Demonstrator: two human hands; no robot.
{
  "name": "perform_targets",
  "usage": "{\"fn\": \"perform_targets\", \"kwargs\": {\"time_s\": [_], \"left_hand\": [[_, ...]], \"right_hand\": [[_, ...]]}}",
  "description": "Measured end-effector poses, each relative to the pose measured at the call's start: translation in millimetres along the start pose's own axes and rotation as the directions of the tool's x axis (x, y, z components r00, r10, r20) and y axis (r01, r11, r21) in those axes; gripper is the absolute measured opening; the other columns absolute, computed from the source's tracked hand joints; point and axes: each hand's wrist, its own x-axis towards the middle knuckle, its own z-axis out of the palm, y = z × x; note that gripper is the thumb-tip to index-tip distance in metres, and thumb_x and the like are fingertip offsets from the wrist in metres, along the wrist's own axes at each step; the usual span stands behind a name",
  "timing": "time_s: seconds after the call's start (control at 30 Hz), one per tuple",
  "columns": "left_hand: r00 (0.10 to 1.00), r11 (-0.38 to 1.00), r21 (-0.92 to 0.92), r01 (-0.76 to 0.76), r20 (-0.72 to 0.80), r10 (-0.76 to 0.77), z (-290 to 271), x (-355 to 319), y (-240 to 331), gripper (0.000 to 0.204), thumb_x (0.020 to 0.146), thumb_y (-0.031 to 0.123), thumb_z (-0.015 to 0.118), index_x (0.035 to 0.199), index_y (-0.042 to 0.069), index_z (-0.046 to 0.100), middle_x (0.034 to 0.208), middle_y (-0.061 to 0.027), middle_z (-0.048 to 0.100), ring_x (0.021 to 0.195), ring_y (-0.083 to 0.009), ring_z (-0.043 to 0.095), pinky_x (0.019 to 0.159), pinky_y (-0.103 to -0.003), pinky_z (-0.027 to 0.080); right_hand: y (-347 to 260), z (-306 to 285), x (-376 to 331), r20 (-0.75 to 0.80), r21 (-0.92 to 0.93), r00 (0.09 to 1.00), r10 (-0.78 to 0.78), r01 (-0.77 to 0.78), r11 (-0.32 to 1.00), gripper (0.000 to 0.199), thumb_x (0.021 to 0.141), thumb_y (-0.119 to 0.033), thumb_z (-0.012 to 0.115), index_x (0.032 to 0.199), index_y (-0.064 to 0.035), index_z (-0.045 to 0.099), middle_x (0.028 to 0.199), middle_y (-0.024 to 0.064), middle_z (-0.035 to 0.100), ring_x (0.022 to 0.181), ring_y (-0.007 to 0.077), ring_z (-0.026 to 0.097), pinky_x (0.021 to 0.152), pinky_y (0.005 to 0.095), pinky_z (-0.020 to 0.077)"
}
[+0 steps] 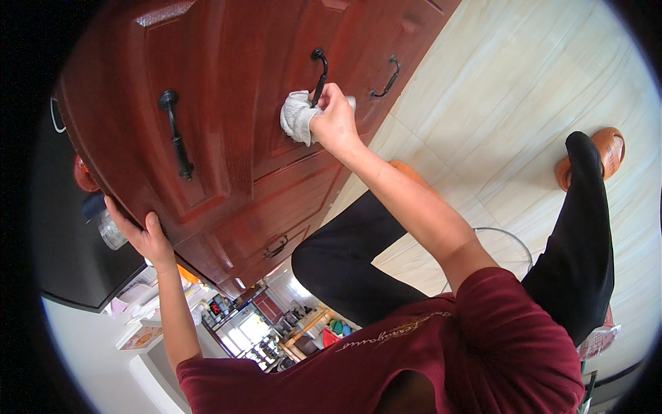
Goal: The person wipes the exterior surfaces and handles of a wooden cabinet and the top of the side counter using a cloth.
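Against a red wooden cabinet door (207, 90), the right hand (334, 121) clenches a white cloth (296, 116) beside a black handle (319, 72). The left hand (145, 238) grips what appears to be the door's edge, fingers curled.

The cabinet doors (227, 124) are reddish-brown wood with a glossy lacquer that catches pale streaks of light. Their handles (176, 134) look like matt black metal. The rag (298, 116) is white cloth, soft and crumpled. The floor (524, 90) is smooth pale tile with a faint wood-like grain and a low sheen. The slipper (607, 153) looks like matt orange rubber.
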Motion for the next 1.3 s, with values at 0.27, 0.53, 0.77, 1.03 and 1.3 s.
{"fn": "perform_targets", "kwargs": {"time_s": [0.27, 0.53, 0.77, 1.03, 1.3], "left_hand": [[1.000, 1.000, -0.031, 0.001, -0.026, -0.002, 7, -2, 1, 0.065, 0.089, 0.033, 0.047, 0.141, 0.004, 0.021, 0.144, -0.0133, 0.026, 0.131, -0.0272, 0.027, 0.108, -0.038, 0.019], [0.999, 0.999, -0.036, 0.015, -0.043, -0.017, 7, -1, 1, 0.066, 0.088, 0.033, 0.048, 0.141, 0.004, 0.021, 0.144, -0.0137, 0.026, 0.131, -0.0275, 0.028, 0.108, -0.038, 0.019], [0.999, 1.000, -0.007, 0.023, -0.026, -0.023, 5, -2, 2, 0.065, 0.089, 0.036, 0.047, 0.141, 0.006, 0.023, 0.145, -0.0124, 0.026, 0.131, -0.0278, 0.028, 0.108, -0.039, 0.020], [0.999, 0.999, 0.035, 0.003, -0.032, -0.002, 1, -2, -1, 0.064, 0.089, 0.036, 0.047, 0.141, 0.008, 0.022, 0.145, -0.0117, 0.026, 0.131, -0.0275, 0.029, 0.108, -0.039, 0.020], [0.999, 1.000, 0.008, 0.017, -0.039, -0.017, 6, -1, 5, 0.065, 0.089, 0.036, 0.047, 0.141, 0.007, 0.022, 0.144, -0.0125, 0.027, 0.130, -0.0275, 0.029, 0.108, -0.039, 0.019]], "right_hand": [[-25, -34, 9, -0.218, 0.065, 0.968, -0.126, 0.144, 0.988, 0.031, 0.072, -0.014, 0.072, 0.092, -0.0023, 0.052, 0.083, 0.0034, 0.056, 0.078, 0.0114, 0.054, 0.072, 0.0251, 0.0463], [-29, 8, 19, -0.419, 0.013, 0.874, -0.245, 0.276, 0.961, 0.050, 0.070, -0.010, 0.067, 0.112, 0.0000, 0.042, 0.103, 0.0207, 0.048, 0.102, 0.0361, 0.048, 0.090, 0.0380, 0.0378], [36, 29, -37, -0.106, 0.015, 0.983, -0.147, 0.150, 0.989, 0.042, 0.073, -0.016, 0.066, 0.106, -0.0026, 0.042, 0.098, 0.0190, 0.048, 0.093, 0.0383, 0.051, 0.080, 0.0402, 0.0425], [-37, -14, 41, -0.284, 0.138, 0.927, -0.245, 0.292, 0.947, 0.040, 0.072, -0.022, 0.074, 0.096, -0.0006, 0.050, 0.094, 0.0156, 0.053, 0.087, 0.0295, 0.055, 0.077, 0.0364, 0.0434], [-34, -1, 43, -0.420, 0.011, 0.855, -0.303, 0.338, 0.941, 0.032, 0.079, -0.018, 0.067, 0.097, 0.0006, 0.047, 0.093, 0.0182, 0.051, 0.087, 0.0350, 0.052, 0.077, 0.0388, 0.0417]]}}
